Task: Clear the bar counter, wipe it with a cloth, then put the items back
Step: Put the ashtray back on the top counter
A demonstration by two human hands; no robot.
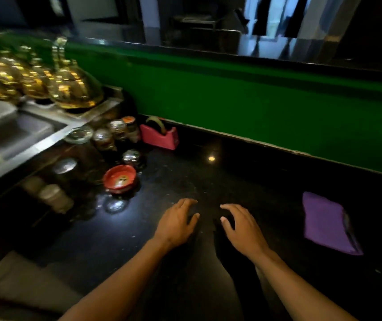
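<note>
The black speckled bar counter (231,172) stretches ahead of me. My left hand (176,222) and my right hand (243,228) hover just above its middle, palms down, fingers apart, holding nothing. A folded purple cloth (326,222) lies on the counter to the right of my right hand, apart from it. At the left stand a red ashtray (120,178), a pink tape dispenser (159,136) against the wall, and several small glass jars (115,135) with shiny lids.
A steel sink (20,133) sits at the far left, with golden glassware (69,86) on its ledge. A green wall (254,100) backs the counter, topped by a higher dark ledge (208,54). More jars (53,195) stand in shadow at the counter's left.
</note>
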